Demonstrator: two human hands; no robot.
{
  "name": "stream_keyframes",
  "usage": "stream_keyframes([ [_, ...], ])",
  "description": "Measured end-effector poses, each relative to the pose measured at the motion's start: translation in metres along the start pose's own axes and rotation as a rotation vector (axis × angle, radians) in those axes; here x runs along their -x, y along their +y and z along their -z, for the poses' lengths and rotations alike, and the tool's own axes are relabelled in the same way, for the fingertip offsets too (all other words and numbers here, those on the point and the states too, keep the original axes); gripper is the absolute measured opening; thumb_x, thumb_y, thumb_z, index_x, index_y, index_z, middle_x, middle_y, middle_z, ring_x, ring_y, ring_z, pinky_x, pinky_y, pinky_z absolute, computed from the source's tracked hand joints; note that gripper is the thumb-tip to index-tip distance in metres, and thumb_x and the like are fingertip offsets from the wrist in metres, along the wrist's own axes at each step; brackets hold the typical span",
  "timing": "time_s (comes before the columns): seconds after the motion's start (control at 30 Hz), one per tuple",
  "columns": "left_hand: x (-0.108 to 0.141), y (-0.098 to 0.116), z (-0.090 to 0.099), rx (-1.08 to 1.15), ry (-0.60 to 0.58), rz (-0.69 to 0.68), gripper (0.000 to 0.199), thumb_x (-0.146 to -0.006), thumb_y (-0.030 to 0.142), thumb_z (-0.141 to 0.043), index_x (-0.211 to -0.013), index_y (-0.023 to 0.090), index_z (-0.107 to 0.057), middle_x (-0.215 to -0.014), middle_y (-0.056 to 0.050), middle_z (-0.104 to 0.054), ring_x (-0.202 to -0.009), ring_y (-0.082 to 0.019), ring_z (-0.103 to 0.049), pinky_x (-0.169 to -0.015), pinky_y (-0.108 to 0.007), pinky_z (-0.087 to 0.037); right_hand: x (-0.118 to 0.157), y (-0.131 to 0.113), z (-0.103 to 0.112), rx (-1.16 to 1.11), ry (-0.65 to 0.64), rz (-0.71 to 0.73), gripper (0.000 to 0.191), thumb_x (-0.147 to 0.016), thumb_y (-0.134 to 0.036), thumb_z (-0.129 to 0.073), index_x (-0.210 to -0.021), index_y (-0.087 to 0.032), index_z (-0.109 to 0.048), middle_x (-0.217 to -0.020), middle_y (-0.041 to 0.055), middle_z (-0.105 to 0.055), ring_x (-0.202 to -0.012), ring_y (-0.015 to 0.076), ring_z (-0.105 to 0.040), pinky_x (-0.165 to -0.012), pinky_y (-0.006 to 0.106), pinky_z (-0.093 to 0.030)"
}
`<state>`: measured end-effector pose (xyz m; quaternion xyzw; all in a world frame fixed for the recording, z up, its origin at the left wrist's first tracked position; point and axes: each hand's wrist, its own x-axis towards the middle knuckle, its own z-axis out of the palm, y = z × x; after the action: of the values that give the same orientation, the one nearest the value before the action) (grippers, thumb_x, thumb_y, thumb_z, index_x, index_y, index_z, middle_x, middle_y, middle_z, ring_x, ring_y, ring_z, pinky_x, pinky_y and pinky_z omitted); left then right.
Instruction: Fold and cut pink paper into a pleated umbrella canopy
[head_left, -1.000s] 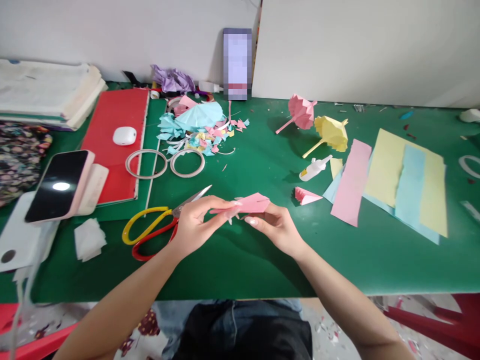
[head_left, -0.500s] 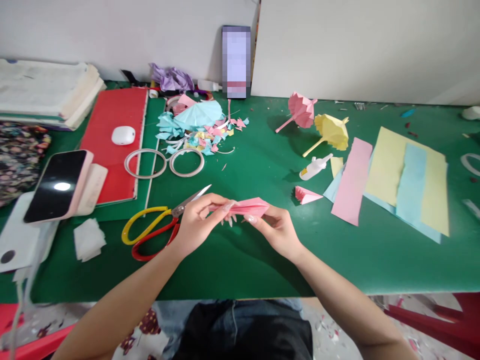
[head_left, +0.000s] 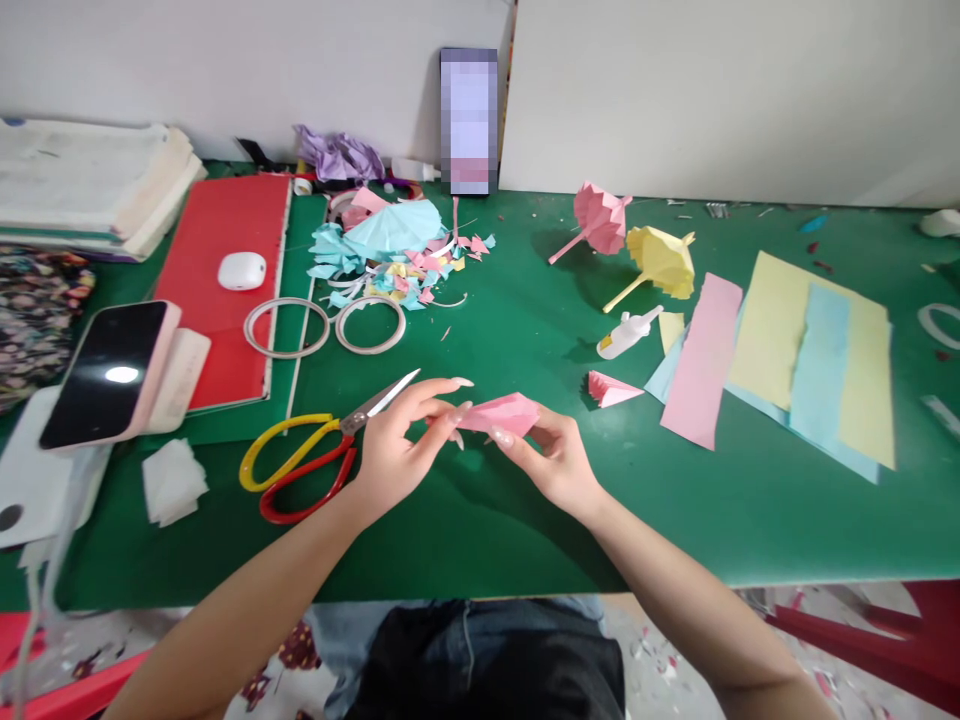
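Observation:
Between my hands, above the green table, is a piece of folded pink paper (head_left: pixel 501 411). My left hand (head_left: pixel 409 435) pinches its narrow left end between thumb and fingers, with one finger raised. My right hand (head_left: pixel 551 450) grips the wider right end, thumb in front and fingers behind. Scissors (head_left: pixel 349 425) with one yellow and one red handle lie beside my left hand, blades partly apart. Right of my right hand rests a small pleated pink paper piece (head_left: pixel 611 389). Behind it lies a white glue bottle (head_left: pixel 628 333).
Pink (head_left: pixel 600 218) and yellow (head_left: pixel 660 262) paper umbrellas lie at the back right, near paper sheets (head_left: pixel 765 340). Paper scraps (head_left: pixel 405 285) and tape rings (head_left: pixel 370 326) are at the back left. A phone (head_left: pixel 469 120) leans on the wall; another phone (head_left: pixel 112 370) stands left.
My left fingers have shifted on the folded pink paper, and one finger has lifted away from it. More of the paper's face shows. My right hand keeps its grip.

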<state>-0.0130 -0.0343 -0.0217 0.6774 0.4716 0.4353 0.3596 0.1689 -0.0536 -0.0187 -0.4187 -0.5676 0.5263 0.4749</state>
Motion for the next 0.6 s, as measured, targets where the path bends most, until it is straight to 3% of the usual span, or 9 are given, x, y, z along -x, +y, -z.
stream_keyframes([
  [0.23, -0.0019, -0.0028, 0.0001, -0.067, -0.084, -0.033, 0.018, -0.087, 0.023, -0.055, -0.102, 0.018, -0.063, -0.073, -0.001, -0.071, -0.055, -0.011, -0.065, -0.056, -0.020, -0.052, 0.0006, 0.0026, -0.0008, 0.047, 0.067, -0.003, 0.020, -0.087, -0.032, -0.057, -0.088, -0.018, -0.071, -0.084, 0.0052, -0.070, -0.074, 0.0163, -0.063, -0.068, 0.028, -0.052],
  [0.37, -0.0019, -0.0026, 0.0008, -0.146, -0.225, -0.074, 0.019, -0.087, 0.029, -0.055, -0.098, 0.018, -0.065, -0.067, 0.000, -0.068, -0.054, -0.010, -0.061, -0.055, -0.019, -0.048, 0.0009, 0.0015, 0.0008, 0.117, -0.067, -0.046, 0.028, -0.090, -0.033, -0.053, -0.076, -0.015, -0.068, -0.068, 0.0048, -0.070, -0.064, 0.0154, -0.064, -0.066, 0.028, -0.052],
  [0.47, -0.0016, -0.0007, 0.0014, -0.141, -0.313, -0.037, 0.019, -0.084, 0.034, -0.059, -0.094, 0.018, -0.064, -0.055, 0.004, -0.063, -0.048, -0.009, -0.058, -0.050, -0.018, -0.045, 0.0013, -0.0007, 0.0025, 0.187, -0.187, -0.040, 0.028, -0.092, -0.031, -0.049, -0.077, -0.014, -0.065, -0.068, 0.0057, -0.070, -0.062, 0.0151, -0.064, -0.066, 0.028, -0.052],
  [0.6, -0.0023, 0.0021, 0.0022, -0.044, -0.346, 0.071, 0.018, -0.086, 0.033, -0.055, -0.095, 0.018, -0.060, -0.057, 0.002, -0.065, -0.052, -0.011, -0.061, -0.052, -0.019, -0.045, 0.0024, -0.0001, 0.0022, 0.170, -0.165, -0.018, 0.034, -0.097, -0.033, -0.037, -0.078, -0.015, -0.058, -0.066, 0.0043, -0.067, -0.060, 0.0138, -0.065, -0.063, 0.025, -0.052],
])
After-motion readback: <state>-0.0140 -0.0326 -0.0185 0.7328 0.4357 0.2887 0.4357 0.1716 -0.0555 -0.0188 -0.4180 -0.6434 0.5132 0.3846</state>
